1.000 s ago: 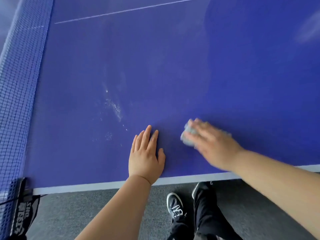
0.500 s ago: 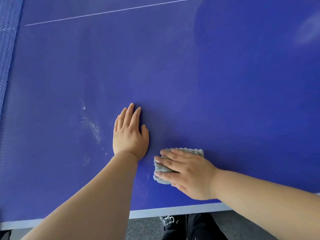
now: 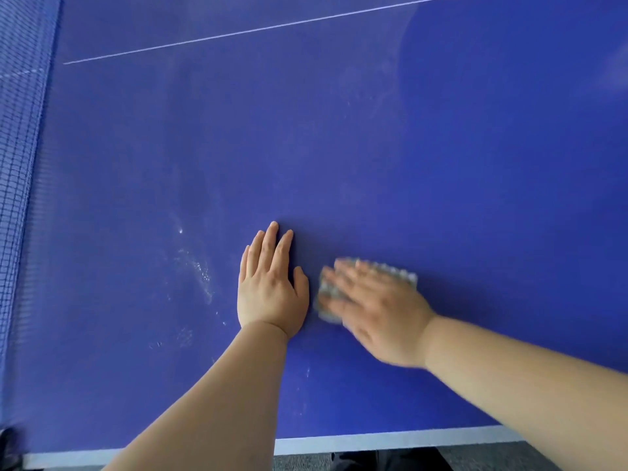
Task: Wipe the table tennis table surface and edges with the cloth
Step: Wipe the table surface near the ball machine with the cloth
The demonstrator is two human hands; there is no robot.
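While the left hand (image 3: 272, 290) lies palm down on the blue table tennis bench (image 3: 441, 164), its fingers (image 3: 272, 243) straight, close together and pointing away from the person, the right hand (image 3: 380, 311) presses a grey cloth (image 3: 402, 277) flat against the surface just to the right of it. The right hand's fingers (image 3: 343, 278) are stretched out over the cloth and point left toward the left thumb. They are not curled round the fabric, though motion blur softens their outlines. The cloth lies under that palm and those fingers, its nubbly edge showing beyond the knuckles and past the fingertips. It sits on the near half of the playing surface, well inside the white edge stripe (image 3: 390, 438) and very close to the left hand; whether the two touch cannot be told through the blur.

Pale dusty smears (image 3: 200, 273) mark the surface to the left of the left hand, with a few small specks below them. A thin white line (image 3: 272, 27) crosses the far part of the surface at a slant. The net (image 3: 20, 164) stands along the left border of the view. Beyond the near edge, grey carpet (image 3: 492, 457) and a dark piece of the person's clothing (image 3: 390, 460) show at the bottom. Both bare forearms reach in from the lower edge.
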